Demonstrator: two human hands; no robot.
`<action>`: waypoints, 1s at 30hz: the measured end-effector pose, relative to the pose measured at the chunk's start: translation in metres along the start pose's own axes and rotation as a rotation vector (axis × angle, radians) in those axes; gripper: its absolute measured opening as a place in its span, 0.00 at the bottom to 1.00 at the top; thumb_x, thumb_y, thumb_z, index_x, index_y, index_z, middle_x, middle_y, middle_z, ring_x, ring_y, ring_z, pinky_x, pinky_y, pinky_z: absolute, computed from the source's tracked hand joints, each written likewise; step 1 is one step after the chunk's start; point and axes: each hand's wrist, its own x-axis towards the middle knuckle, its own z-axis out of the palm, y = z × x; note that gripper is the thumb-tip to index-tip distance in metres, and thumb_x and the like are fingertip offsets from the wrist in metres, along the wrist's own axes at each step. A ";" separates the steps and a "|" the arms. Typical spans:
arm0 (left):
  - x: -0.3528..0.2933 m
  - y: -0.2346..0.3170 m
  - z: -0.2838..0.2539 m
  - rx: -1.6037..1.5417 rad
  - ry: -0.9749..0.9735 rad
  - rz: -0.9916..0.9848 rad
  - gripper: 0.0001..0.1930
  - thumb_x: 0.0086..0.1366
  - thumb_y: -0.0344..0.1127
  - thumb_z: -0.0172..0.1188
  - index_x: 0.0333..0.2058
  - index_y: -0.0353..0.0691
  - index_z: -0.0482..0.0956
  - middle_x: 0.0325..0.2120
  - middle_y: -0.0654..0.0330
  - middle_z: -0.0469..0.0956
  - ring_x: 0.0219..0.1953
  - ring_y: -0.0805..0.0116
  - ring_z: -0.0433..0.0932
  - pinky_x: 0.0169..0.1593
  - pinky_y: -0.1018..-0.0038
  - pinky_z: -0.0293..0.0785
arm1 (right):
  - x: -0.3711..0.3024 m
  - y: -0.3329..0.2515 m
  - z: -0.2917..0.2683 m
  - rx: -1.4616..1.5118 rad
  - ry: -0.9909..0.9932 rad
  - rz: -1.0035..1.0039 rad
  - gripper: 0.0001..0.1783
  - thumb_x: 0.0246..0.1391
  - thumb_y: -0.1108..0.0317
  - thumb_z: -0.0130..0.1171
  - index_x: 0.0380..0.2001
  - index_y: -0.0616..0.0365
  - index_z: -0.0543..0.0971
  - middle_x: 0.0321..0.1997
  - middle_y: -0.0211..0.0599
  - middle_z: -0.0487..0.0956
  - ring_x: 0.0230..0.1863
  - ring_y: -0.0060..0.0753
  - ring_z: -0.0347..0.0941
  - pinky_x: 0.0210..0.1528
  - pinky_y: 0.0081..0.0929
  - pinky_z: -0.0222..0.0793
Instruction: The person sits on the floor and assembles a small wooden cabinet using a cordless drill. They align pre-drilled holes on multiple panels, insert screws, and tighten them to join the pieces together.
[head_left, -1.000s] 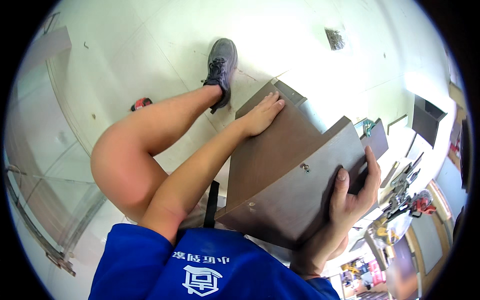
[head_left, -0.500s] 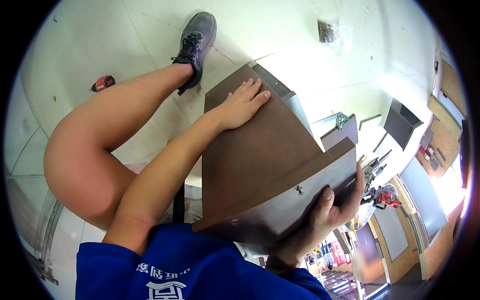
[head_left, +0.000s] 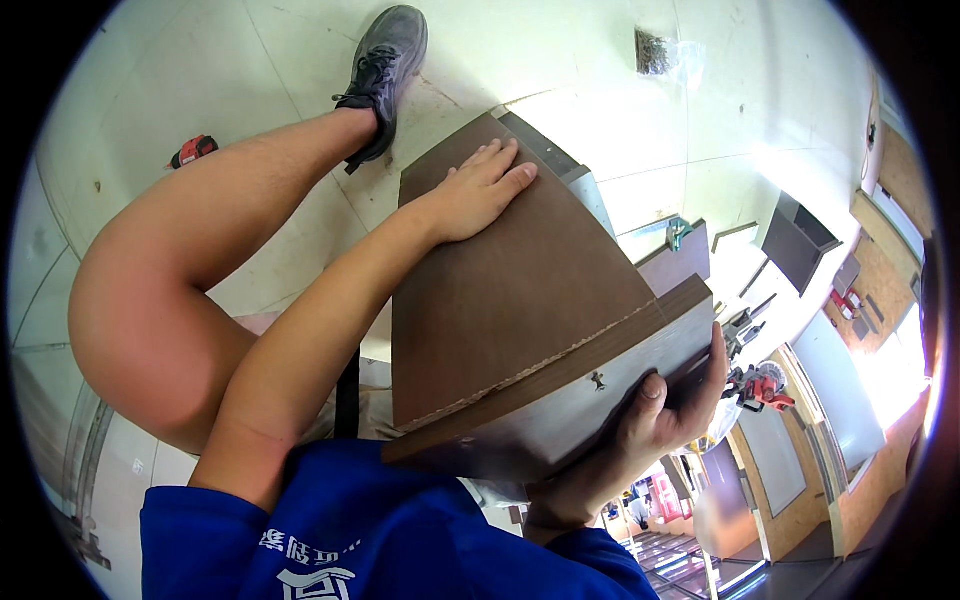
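Note:
A dark brown wooden cabinet (head_left: pixel 510 290) with joined panels stands in front of me, seen from above. My left hand (head_left: pixel 478 190) lies flat on its top panel near the far edge, fingers together. My right hand (head_left: pixel 665 415) grips the near right corner of the lighter front panel, thumb on its face beside a small metal fitting (head_left: pixel 597 380). My bare left leg reaches over the pale floor, foot in a grey sneaker (head_left: pixel 388 60).
A small red and black tool (head_left: pixel 192 150) lies on the tiled floor at the left. A teal clamp (head_left: pixel 680 232), dark boards (head_left: pixel 795 240) and red power tools (head_left: pixel 760 385) lie at the right. A small dark mat (head_left: pixel 652 52) sits at the far side.
The cabinet has swung so its top panel faces me more squarely. My left hand stayed flat on the top. My right hand slid lower on the front panel's corner.

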 end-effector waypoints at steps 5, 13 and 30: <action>-0.002 0.003 -0.001 -0.029 0.013 -0.009 0.40 0.75 0.60 0.36 0.70 0.29 0.51 0.73 0.44 0.46 0.76 0.55 0.41 0.75 0.68 0.37 | -0.002 0.000 0.001 0.013 0.011 0.005 0.53 0.47 0.29 0.64 0.55 0.73 0.74 0.46 0.49 0.76 0.48 0.44 0.73 0.51 0.37 0.67; 0.004 -0.007 -0.001 -0.048 0.005 0.033 0.42 0.73 0.64 0.35 0.71 0.32 0.50 0.73 0.43 0.45 0.76 0.51 0.39 0.74 0.55 0.36 | -0.002 -0.006 0.004 0.027 0.021 0.028 0.52 0.47 0.30 0.65 0.56 0.72 0.74 0.46 0.47 0.76 0.48 0.41 0.73 0.51 0.35 0.66; 0.004 -0.008 -0.003 -0.044 0.009 0.046 0.44 0.71 0.68 0.35 0.71 0.35 0.52 0.72 0.41 0.46 0.75 0.48 0.41 0.73 0.49 0.40 | 0.003 -0.001 0.007 0.108 0.030 0.028 0.46 0.52 0.35 0.66 0.56 0.70 0.74 0.48 0.43 0.75 0.51 0.37 0.71 0.55 0.35 0.66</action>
